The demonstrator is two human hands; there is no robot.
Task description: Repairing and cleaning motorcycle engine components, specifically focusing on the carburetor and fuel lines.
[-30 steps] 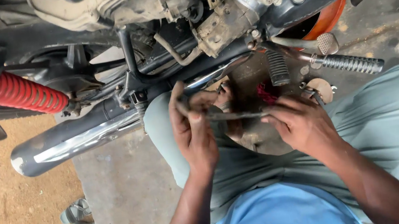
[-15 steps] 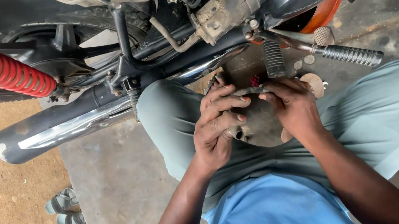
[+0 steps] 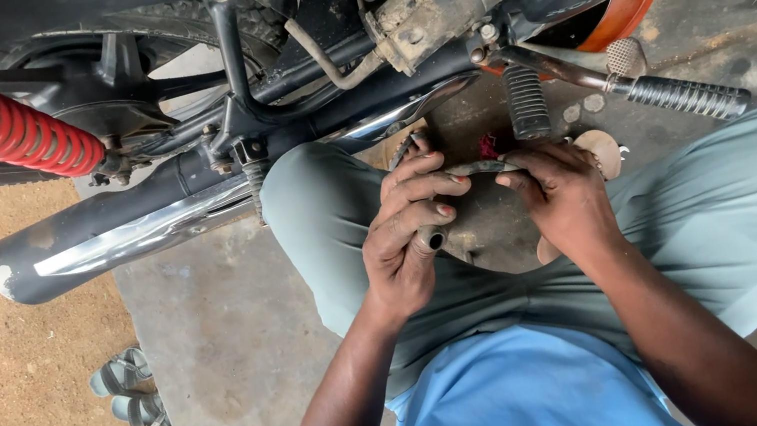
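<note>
Down between the knees, both hands close on a dark curved metal rod (image 3: 478, 168): the left hand (image 3: 408, 239) wraps its tubular end, the right hand (image 3: 563, 194) pinches the other, just below the motorcycle's footpeg (image 3: 528, 101) and exhaust pipe (image 3: 129, 232).

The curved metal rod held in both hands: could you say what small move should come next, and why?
Probably steady the curved rod with the left hand, then reposition the right hand. Both hands pinch it between the knees, below the motorcycle's exhaust pipe, and its far end is hidden by fingers.
</note>
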